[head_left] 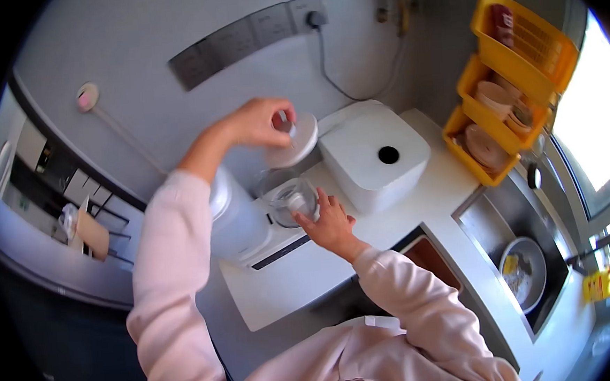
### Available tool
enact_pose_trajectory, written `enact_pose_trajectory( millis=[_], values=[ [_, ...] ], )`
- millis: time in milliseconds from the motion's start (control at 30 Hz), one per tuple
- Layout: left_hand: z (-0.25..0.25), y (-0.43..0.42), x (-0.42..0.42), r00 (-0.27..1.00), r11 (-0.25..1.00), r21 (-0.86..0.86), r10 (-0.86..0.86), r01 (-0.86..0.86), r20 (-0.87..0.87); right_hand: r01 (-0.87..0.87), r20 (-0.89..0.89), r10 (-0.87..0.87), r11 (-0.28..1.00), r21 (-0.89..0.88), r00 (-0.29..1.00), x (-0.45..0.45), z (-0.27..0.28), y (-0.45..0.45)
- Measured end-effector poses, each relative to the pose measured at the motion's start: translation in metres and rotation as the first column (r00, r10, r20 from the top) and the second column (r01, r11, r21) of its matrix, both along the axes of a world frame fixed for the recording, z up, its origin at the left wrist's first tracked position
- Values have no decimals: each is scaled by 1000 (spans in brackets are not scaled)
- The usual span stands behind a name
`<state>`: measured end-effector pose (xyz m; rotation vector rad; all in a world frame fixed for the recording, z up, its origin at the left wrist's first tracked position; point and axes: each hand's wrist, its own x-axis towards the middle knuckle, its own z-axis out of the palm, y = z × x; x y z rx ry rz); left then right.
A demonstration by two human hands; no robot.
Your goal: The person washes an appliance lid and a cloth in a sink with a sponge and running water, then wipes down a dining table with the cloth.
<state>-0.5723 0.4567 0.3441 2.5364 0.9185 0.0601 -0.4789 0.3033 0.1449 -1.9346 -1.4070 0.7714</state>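
Observation:
My left hand point(262, 124) pinches the knob of a round white lid point(295, 146), which is tilted above a clear glass container point(288, 198). Below and to the right, my right hand point(330, 224) has its fingers spread at the container's right side, the fingertips near or on the glass. Something small and whitish shows inside the container; I cannot make out what it is. Just left of the container stands a translucent white canister point(235, 219). A white box-shaped appliance point(376, 151) with a round black spot on top is to the right.
Yellow stacked baskets point(512, 87) with bowls stand at the back right. The sink point(488, 214) holds a metal pan point(523, 275); a knife and a yellow bottle point(598, 286) are beside it. A plugged-in cable point(323, 56) hangs along the wall.

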Motion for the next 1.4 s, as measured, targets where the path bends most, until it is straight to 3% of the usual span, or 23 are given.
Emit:
enact_pose_trajectory(
  millis=[33,133,233,300,433,500,567,667,767,833,900,967,1033,1067,1100,1167,1200,1233,1267,1300,1333,1367,1400],
  values=[
    [-11,-18,14,984,992,51,-125,119,130,32,-135,-20,996,89,991,13,0,-18],
    [-52,-90,61,940,989,-47,-117,139,321,191,-537,-164,982,-6,828,63,-37,-58],
    [-118,-146,111,874,936,-224,-144,272,463,332,-947,-179,939,-85,266,118,-45,-110],
    [-161,-182,149,839,877,-259,-244,405,486,333,-970,-225,926,-181,97,156,-21,-161],
    [-210,-260,238,781,751,-349,-339,560,524,428,-986,-37,898,-105,-163,220,-52,-245],
    [-230,-303,292,703,689,-272,-476,671,529,508,-979,-39,850,-138,-200,257,-63,-300],
    [-251,-347,349,586,582,-214,-582,784,564,651,-950,-253,693,-310,-183,299,-66,-354],
    [-292,-402,444,633,395,-496,-504,774,587,792,-946,-84,526,-310,-314,371,-115,-432],
    [-395,-429,558,809,593,-550,-429,588,403,847,-910,-138,333,-414,-390,432,-118,-509],
    [-460,-437,605,807,711,-387,-553,587,207,829,-880,-221,300,-472,-421,463,-112,-548],
    [-502,-450,630,718,718,35,-696,695,24,795,-850,-298,316,-518,-436,485,-121,-574],
    [-525,-466,645,725,725,46,-679,687,-117,788,-815,-371,271,-552,-444,502,-140,-584],
    [-536,-473,653,653,662,151,-626,734,-427,793,-838,-276,285,-539,-471,516,-145,-590],
    [-555,-467,653,666,672,164,-612,722,-426,783,-842,-237,312,-538,-485,520,-145,-590],
    [-553,-465,655,658,671,154,-610,725,-441,773,-834,-233,314,-551,-500,525,-152,-589],
    [-534,-459,659,761,802,-225,-596,553,-257,786,-824,-155,249,-566,-545,531,-167,-585],
    [-528,-449,662,776,768,-351,-611,535,-155,769,-817,-162,277,-576,-554,535,-169,-584],
    [-522,-444,660,779,774,-345,-606,531,-163,766,-817,-157,286,-575,-555,538,-169,-583],
    [-515,-435,653,901,606,-780,-410,153,-143,752,-817,-182,321,-575,-547,541,-167,-580],
    [-488,-435,649,950,162,-964,-202,-208,-239,737,-817,-210,356,-575,-537,544,-164,-578],
    [-474,-427,640,946,-57,-970,-244,-236,-215,729,-826,-198,394,-560,-527,547,-169,-574],
    [-463,-427,633,948,-55,-971,-236,-232,-213,728,-828,-199,401,-556,-524,550,-171,-569],
    [-450,-432,627,969,-306,-926,-178,-222,-173,739,-835,-186,394,-546,-518,552,-171,-561]
  ],
)
